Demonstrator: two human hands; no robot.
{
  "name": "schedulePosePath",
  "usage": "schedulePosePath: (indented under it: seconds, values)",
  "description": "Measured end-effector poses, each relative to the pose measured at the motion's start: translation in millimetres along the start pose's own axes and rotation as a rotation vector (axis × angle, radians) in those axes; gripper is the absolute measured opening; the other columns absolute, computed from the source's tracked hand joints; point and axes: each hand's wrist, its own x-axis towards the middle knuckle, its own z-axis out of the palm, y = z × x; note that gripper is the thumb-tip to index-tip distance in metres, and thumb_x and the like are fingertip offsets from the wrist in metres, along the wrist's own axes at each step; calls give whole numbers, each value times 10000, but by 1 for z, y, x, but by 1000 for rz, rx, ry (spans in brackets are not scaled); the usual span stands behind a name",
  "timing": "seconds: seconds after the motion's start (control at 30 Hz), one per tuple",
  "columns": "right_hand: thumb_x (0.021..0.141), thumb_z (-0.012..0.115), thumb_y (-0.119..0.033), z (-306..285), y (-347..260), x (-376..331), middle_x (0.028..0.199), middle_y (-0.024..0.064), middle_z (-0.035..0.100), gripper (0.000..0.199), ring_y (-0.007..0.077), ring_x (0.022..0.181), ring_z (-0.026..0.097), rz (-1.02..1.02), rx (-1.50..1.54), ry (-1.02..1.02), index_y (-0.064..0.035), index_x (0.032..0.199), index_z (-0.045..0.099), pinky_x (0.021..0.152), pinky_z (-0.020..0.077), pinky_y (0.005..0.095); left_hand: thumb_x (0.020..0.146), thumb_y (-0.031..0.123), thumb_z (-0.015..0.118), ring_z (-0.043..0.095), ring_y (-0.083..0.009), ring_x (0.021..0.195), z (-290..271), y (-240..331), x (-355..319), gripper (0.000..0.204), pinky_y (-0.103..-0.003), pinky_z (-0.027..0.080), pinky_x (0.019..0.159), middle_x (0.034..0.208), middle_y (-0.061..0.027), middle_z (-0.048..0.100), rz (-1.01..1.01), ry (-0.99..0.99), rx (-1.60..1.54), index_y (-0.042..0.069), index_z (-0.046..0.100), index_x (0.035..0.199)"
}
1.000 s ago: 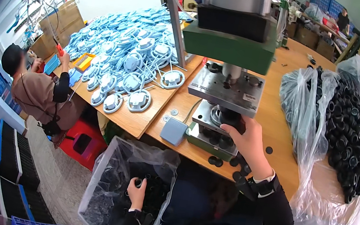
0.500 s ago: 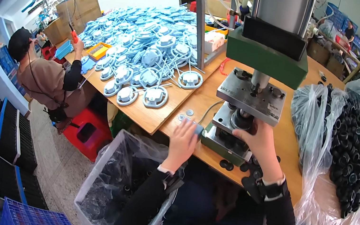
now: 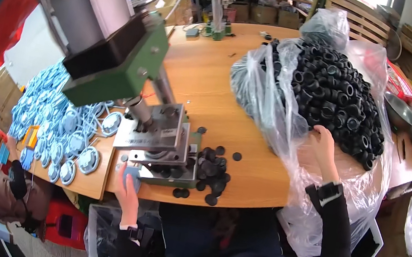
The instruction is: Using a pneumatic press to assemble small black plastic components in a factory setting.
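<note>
My left hand (image 3: 126, 198) rests with fingers stretched out against a small blue-grey box (image 3: 133, 176) at the table's front edge, beside the press. Over on the right, my right hand (image 3: 323, 153) reaches to the near edge of a heap of black ring-shaped caps (image 3: 334, 90). Its thumb and forefinger look apart, with the fingertips at the caps; no cap is clearly held. The heap lies on a clear plastic bag (image 3: 264, 78). Between my hands stands a press with a green head (image 3: 117, 71) above a steel die set (image 3: 153, 133). Black discs (image 3: 214, 171) lie beside the die.
Light-blue round parts with cords (image 3: 45, 100) cover the table's left side, near an orange tray (image 3: 31, 136). A co-worker (image 3: 2, 191) sits there. A plastic-lined bin (image 3: 96, 236) stands below the table. A metal bowl (image 3: 402, 112) is at the far right.
The view has swung to the right. My right hand has left the die set and moved right to the black caps. The left hand remains by the blue-grey box.
</note>
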Motion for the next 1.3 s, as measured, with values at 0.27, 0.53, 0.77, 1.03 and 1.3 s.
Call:
schedulePosePath:
  seconds: [0.27, 0.53, 0.77, 1.03, 1.3]
  values:
    - [725, 744, -134, 21, 23, 40, 1038, 171, 523, 385, 371, 954, 570, 13, -469, -46, -58, 1056, 561, 803, 498, 438, 806, 85, 687, 490, -249, 1154, 45, 113, 36, 554, -364, 340, 1013, 1242, -150, 540, 137, 98, -34, -11, 457, 1301]
    - [786, 719, -98, -3, 24, 23, 933, 91, 547, 287, 204, 876, 577, 51, 301, -24, -42, 968, 504, 738, 452, 310, 709, 99, 752, 617, -207, 787, 63, 134, 69, 262, -346, 481, 741, 863, -115, 670, -12, 243, -220, -52, 647, 895]
    - [834, 556, -65, -45, -155, -24, 1123, 129, 580, 557, 196, 1072, 577, 81, 1074, -458, 10, 1367, 412, 974, 407, 307, 722, 291, 795, 598, -333, 816, 54, 130, 50, 416, -404, 445, 716, 858, -155, 645, 93, 161, 136, -6, 624, 959]
    - [773, 694, 53, 87, -267, -84, 1158, 80, 519, 428, 164, 1061, 540, -4, 1287, -746, -52, 1076, 411, 901, 453, 279, 683, 101, 804, 619, -277, 992, -14, 55, -64, 506, -346, 472, 866, 1083, -126, 638, -50, 259, 102, 33, 597, 1139]
    - [790, 704, -96, 131, -302, -78, 1050, 177, 545, 546, 267, 918, 572, -642, 574, -478, 8, 1248, 424, 825, 465, 321, 692, 302, 808, 636, -360, 895, -89, -83, -230, 500, -410, 489, 796, 930, -196, 658, -636, 166, 374, 0, 610, 1037]
